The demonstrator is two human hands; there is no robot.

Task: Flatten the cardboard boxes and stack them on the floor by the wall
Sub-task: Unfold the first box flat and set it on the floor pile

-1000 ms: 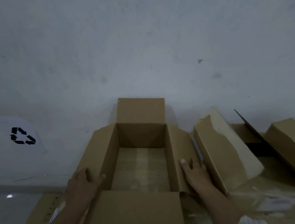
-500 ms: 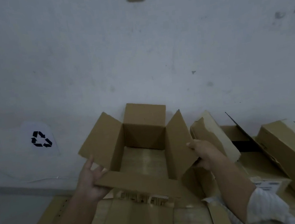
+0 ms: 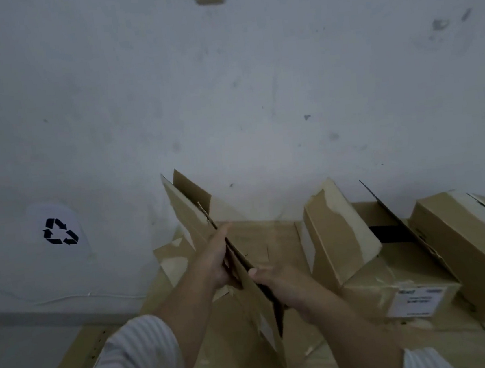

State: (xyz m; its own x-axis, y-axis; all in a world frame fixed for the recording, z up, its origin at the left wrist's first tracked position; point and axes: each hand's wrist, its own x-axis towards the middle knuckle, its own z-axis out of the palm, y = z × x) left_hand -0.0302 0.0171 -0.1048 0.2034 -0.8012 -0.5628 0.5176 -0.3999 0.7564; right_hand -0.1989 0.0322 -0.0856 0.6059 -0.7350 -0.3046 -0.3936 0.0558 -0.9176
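Grey scuffed wall [image 3: 225,95] rises at twelve o'clock. At centre, a collapsed brown cardboard box [image 3: 238,263] stands on edge, pressed flat between left hand [image 3: 213,259] and right hand [image 3: 279,282], fingers [image 3: 224,231] flat against it. Unflattened brown boxes [image 3: 469,248] wait at three o'clock.

Your sleeves, your bare forearms.
You wear a pale shirt with fine stripes; the left sleeve [image 3: 134,359] is pushed up to a gathered, ribbed cuff below the elbow, while only a corner of the right sleeve [image 3: 422,363] shows, striped the same.
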